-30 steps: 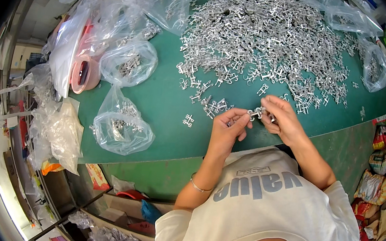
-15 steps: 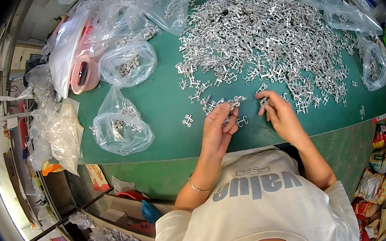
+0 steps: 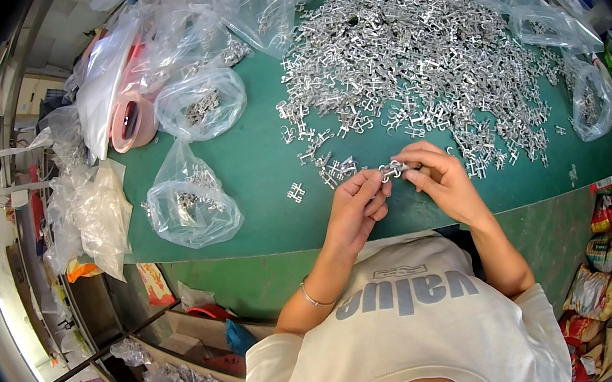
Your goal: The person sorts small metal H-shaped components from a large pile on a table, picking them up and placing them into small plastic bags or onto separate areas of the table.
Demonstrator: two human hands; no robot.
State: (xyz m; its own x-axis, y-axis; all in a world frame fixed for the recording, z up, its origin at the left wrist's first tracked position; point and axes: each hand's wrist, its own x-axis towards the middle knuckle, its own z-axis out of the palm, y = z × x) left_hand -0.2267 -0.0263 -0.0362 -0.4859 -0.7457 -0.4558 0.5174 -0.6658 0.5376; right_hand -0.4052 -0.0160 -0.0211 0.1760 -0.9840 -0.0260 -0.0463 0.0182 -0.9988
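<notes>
My left hand (image 3: 358, 206) pinches a small silver metal hook piece (image 3: 393, 171) over the near part of the green table (image 3: 272, 221). From the other side, the closed fingers of my right hand (image 3: 445, 180) meet the same piece. Fingertips hide part of it, so I cannot tell whether it is one piece or two joined. Just left of my left hand lies a small cluster of similar metal pieces (image 3: 336, 170). A single cross-shaped metal piece (image 3: 296, 192) rests apart, farther left. Beyond both hands spreads a large heap of the same silver pieces (image 3: 426, 61).
Two open clear bags (image 3: 194, 216) (image 3: 201, 104) with metal pieces stand on the left. Behind them are a pink tape roll (image 3: 133, 122) and more plastic bags. Another clear bag (image 3: 592, 107) lies at the far right. Colourful packages (image 3: 604, 255) line the right side, below table height.
My hands have come together: the left moved slightly right, the right moved left and down. The metal piece is now between both hands' fingertips.
</notes>
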